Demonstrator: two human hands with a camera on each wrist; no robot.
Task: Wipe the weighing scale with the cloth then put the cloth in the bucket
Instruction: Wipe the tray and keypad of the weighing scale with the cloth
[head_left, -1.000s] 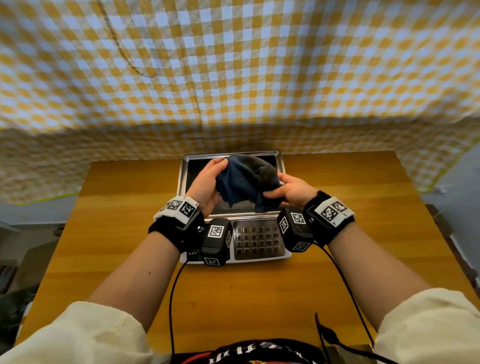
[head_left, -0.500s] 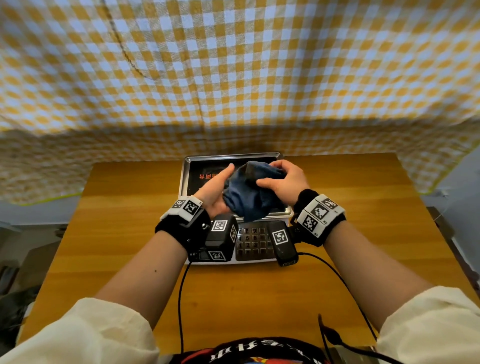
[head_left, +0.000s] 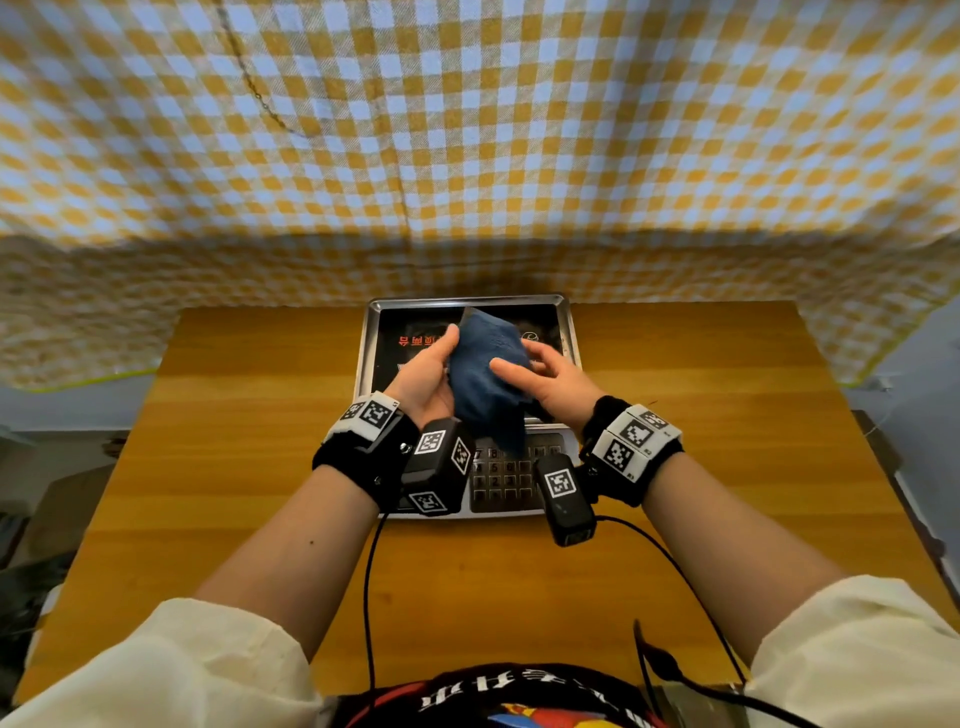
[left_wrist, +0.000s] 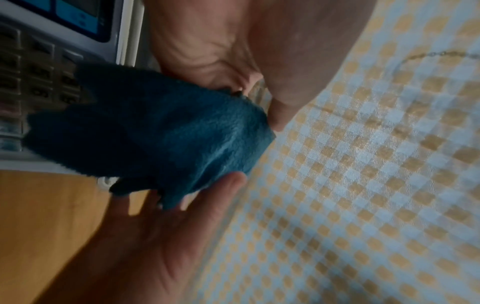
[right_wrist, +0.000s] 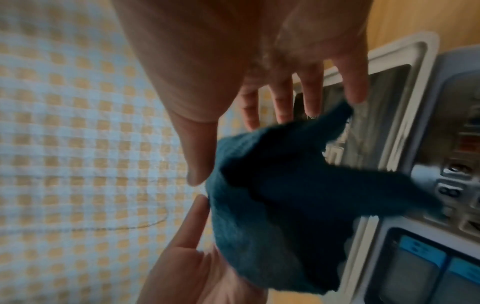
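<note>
The weighing scale (head_left: 569, 332) sits at the far middle of the wooden table, steel pan behind, keypad (head_left: 493, 480) in front. A dark blue cloth (head_left: 485, 374) is bunched in the air above the pan, with a corner hanging over the keypad. My left hand (head_left: 441, 358) holds it from the left, thumb up along the cloth and fingers hidden behind. My right hand (head_left: 524, 358) touches it from the right with straight, spread fingers (right_wrist: 309, 94) and the thumb laid on the fabric. The left wrist view shows the cloth (left_wrist: 161, 131) between both hands. No bucket is in view.
The wooden table (head_left: 234, 441) has bare surface left and right of the scale. A yellow and white checked curtain (head_left: 467, 156) hangs right behind the table. Black cables (head_left: 366, 597) run from my wrists back over the near edge.
The cloth has gone from held out between both hands to bunched against my left palm. My right hand has let go of its grip and opened its fingers.
</note>
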